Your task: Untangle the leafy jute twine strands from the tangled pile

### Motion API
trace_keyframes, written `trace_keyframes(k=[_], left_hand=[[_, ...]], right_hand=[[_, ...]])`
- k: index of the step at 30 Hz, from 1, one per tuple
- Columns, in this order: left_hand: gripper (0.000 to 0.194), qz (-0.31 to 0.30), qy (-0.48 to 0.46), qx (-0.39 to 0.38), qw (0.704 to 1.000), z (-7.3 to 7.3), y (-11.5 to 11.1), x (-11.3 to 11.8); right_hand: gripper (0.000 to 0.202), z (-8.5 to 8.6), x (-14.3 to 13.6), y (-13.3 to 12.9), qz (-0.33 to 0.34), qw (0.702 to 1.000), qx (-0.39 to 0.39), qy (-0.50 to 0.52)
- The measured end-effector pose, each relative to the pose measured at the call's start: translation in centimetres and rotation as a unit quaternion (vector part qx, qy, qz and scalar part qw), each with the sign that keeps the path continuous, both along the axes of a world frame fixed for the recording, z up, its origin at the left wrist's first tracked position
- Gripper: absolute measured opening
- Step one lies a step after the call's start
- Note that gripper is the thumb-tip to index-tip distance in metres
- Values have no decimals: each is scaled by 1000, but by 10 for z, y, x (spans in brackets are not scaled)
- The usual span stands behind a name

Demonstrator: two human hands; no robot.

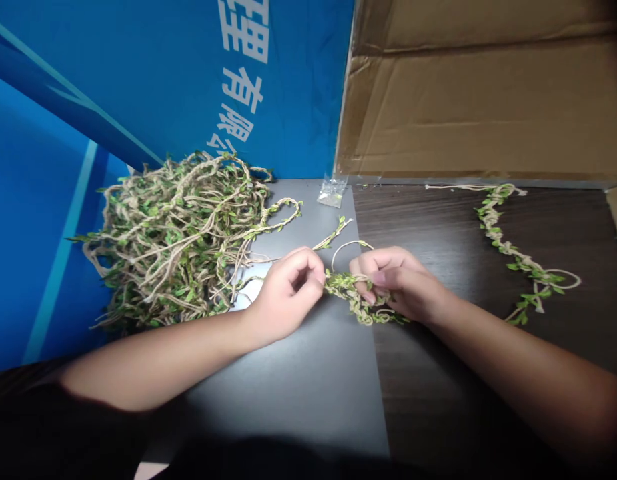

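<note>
Head view: bunched leafy cord (358,307) over the tabletop (293,393), right of the tangled heap (178,240).
Long axis: roughly sideways, leading away from the heap, directly between both hands.
Left hand (293,290): nearer the heap, thumb and fingertips pinched on the cord's near end.
Right hand (401,283): farther from the heap, pinched on the cord's upper part.
Plastic sachet (331,195): right of the heap.
Loose strand (503,243): well right of the heap.

Blue panel (308,87) w/ white chars (255,40), brn cardboard (478,107) to R; grey/dk-brn tabletop (308,393) below.
</note>
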State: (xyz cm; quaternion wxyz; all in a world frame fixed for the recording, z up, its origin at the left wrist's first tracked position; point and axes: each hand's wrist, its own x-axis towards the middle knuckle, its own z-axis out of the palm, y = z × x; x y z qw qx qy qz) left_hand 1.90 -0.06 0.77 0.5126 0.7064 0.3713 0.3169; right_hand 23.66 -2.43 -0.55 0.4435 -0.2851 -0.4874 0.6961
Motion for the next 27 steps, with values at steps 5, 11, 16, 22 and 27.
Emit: trace_keyframes(k=[5, 11, 16, 22, 27], left_hand=[[18, -3, 5, -1, 1000, 1, 0, 0], [18, -6, 7, 4, 1000, 0, 0, 0], [16, -9, 7, 5, 1000, -2, -1, -2], [19, -2, -1, -2, 1000, -2, 0, -1], [18, 7, -2, -15, 1000, -1, 0, -1]], right_hand=[[28, 5, -6, -4, -3, 996, -10, -89], [26, 9, -14, -10, 6, 973, 36, -226], [25, 10, -12, -8, 21, 980, 16, -195], [25, 8, -4, -5, 43, 988, 34, -147], [30, 2, 3, -4, 52, 995, 3, -83]])
